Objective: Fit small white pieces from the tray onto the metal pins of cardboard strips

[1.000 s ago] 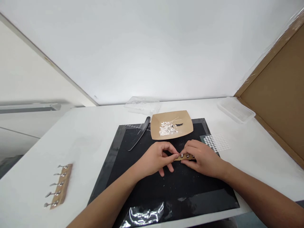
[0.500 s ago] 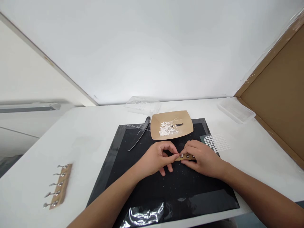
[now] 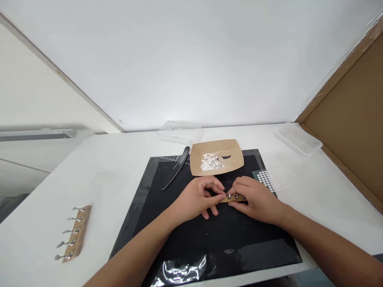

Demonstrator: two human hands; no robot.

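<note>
Over the black mat, a narrow tan wooden strip with shiny metal fittings lies between my two hands. My right hand is wrapped around the strip's right part, thumb on the near edge and fingers on the far edge, hiding that end. My left hand has thumb and index finger pinched together at the strip's left end, over the leftmost fitting. Whatever is between those fingertips is too small to make out. The other left fingers are loosely curled below.
Beyond my hands stands a cardboard tray holding white bits. A black curved tool lies left of it. A wooden hook rack rests far left. At right are a sheet of white dots and a clear plastic container. A clear bag lies behind.
Almost nothing differs. Both hands stay at the strip in the same grip, with at most a tiny shift of the left fingers.
</note>
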